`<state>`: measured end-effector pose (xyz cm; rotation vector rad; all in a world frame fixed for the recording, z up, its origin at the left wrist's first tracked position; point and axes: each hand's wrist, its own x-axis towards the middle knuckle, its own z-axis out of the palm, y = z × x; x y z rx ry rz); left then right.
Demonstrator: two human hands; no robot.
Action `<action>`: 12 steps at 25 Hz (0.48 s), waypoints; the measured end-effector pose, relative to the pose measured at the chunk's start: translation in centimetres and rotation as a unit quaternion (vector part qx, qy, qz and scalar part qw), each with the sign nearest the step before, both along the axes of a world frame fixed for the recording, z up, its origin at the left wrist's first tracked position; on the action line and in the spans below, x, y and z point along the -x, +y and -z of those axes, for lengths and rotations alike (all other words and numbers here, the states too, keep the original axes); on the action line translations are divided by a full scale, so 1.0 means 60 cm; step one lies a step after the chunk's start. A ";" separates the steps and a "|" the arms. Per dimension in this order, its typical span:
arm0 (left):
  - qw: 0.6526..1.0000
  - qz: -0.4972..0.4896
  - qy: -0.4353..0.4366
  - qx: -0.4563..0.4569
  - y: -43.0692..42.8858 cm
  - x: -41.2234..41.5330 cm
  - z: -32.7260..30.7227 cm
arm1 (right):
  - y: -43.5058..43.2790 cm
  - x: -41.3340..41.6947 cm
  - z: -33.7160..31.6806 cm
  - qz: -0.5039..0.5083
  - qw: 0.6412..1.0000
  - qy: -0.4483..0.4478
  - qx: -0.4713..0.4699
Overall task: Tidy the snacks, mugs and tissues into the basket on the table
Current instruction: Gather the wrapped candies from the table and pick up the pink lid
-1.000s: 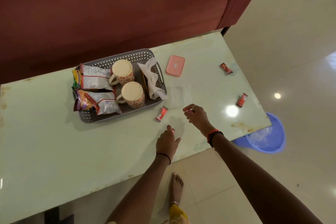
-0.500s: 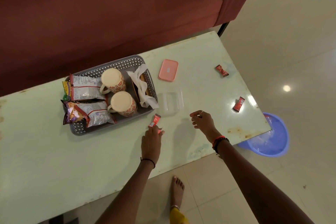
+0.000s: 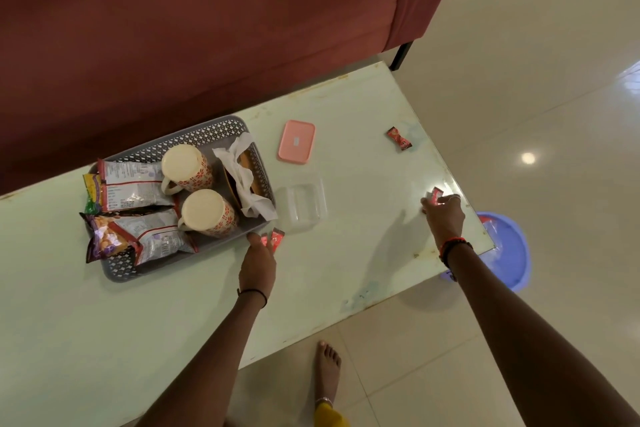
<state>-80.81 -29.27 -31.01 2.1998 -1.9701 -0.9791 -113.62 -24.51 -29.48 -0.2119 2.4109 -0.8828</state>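
Note:
A grey perforated basket stands on the left of the pale green table. It holds two floral mugs, two snack packets and white tissues. My left hand is at the basket's near right corner and pinches small red candies at its fingertips. My right hand is near the table's right edge, its fingers curled on another red candy. A third red candy lies farther back on the right.
A pink lid and a clear plastic box lie just right of the basket. A dark red sofa runs behind the table. On the floor by the table's right corner sits a blue tub. A bare foot stands below the front edge.
My left hand moved forward to the red candy by the basket and took hold of it. My right hand swung right to the candy at the table's edge.

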 end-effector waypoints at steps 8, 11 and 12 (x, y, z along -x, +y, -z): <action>0.999 0.034 0.000 -0.013 -0.015 0.000 0.019 | -0.035 0.048 0.041 -0.057 0.994 -0.012 -0.093; 0.999 0.011 0.025 -0.023 -0.011 -0.001 0.011 | -0.042 0.044 0.041 -0.070 0.994 0.001 -0.084; 0.999 0.002 0.038 -0.026 -0.008 0.000 0.006 | -0.047 0.039 0.036 -0.070 0.995 0.000 -0.074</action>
